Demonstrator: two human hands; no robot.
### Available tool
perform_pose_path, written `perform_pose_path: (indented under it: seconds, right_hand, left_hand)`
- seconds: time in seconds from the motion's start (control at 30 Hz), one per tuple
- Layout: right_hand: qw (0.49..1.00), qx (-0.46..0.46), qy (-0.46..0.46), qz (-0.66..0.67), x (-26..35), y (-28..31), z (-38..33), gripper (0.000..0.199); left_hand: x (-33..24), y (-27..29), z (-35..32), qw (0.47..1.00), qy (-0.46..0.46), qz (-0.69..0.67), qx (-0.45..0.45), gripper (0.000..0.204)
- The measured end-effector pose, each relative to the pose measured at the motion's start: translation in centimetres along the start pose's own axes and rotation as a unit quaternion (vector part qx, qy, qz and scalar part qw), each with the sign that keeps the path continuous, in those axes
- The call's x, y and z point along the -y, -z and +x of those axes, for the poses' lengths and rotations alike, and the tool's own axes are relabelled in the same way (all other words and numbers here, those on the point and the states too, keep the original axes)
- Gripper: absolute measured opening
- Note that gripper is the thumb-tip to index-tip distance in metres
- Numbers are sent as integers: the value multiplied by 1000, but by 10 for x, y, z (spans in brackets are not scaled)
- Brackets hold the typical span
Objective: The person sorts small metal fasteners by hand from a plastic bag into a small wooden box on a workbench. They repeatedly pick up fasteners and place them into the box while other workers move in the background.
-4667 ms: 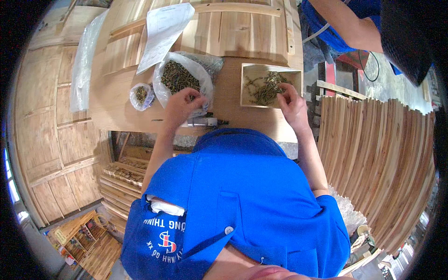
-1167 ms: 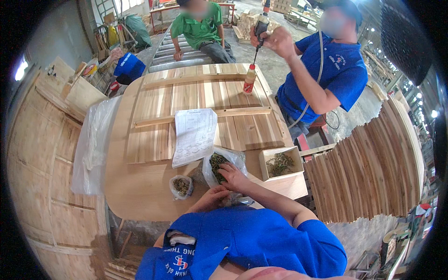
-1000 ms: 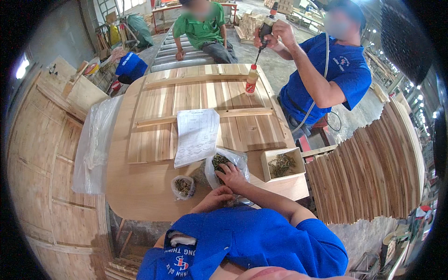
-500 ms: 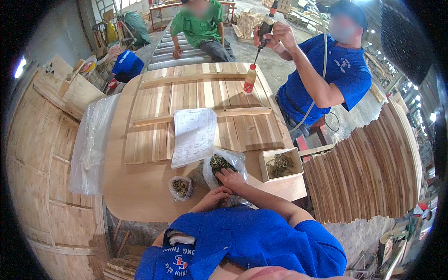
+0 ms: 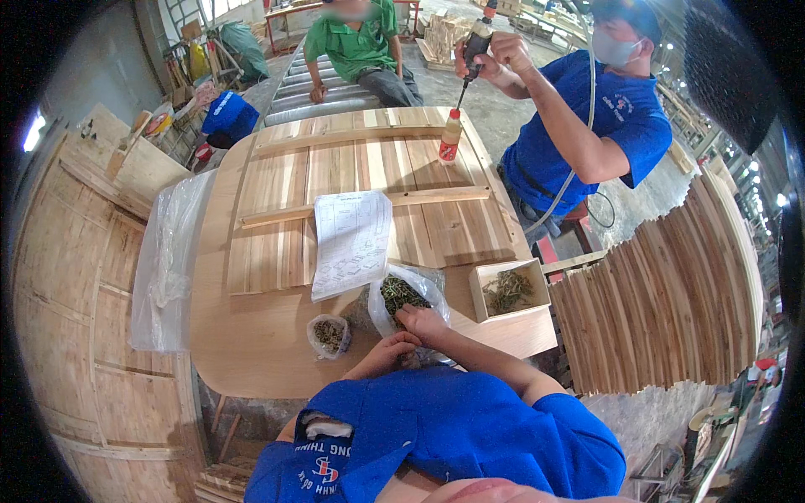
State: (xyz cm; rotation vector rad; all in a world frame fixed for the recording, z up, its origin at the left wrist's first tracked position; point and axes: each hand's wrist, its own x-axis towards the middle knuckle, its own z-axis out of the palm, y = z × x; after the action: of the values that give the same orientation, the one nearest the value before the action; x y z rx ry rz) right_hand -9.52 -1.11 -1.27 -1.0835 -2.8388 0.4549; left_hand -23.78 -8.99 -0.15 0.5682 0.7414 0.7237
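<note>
A clear plastic bag of dark screws [image 5: 402,295] lies open on the near edge of the wooden table [image 5: 251,352]. My right hand [image 5: 423,323] rests at the bag's mouth with its fingertips among the screws; whether it holds any is hidden. Just below and left of it, my left hand [image 5: 387,350] is curled against the bag's near edge. A smaller bag of screws [image 5: 329,335] sits to the left. To the right stands a small wooden box of screws [image 5: 509,290].
A printed paper sheet [image 5: 354,241] lies on a slatted wooden panel [image 5: 369,193], with an orange bottle [image 5: 450,138] at its far end. A person in blue holds a power screwdriver [image 5: 475,42]. Another person in green sits behind. Wooden slats [image 5: 662,302] stand at the right; plastic sheeting [image 5: 168,260] hangs at the left.
My view has lifted from straight down to across the table. My right hand has left the wooden box and come to the plastic bag beside my left hand.
</note>
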Motion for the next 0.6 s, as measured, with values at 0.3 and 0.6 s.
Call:
perform_pose_path:
  seconds: [0.3, 0.6]
  right_hand:
    - [998, 32, -53, 8, 0, -4, 5, 20]
    - [983, -62, -11, 172, -12, -1, -3, 15]
  left_hand:
    - [0, 2, 1, 1000, -15, 17, 11, 12]
    - [3, 7, 4, 999, -12, -14, 34, 13]
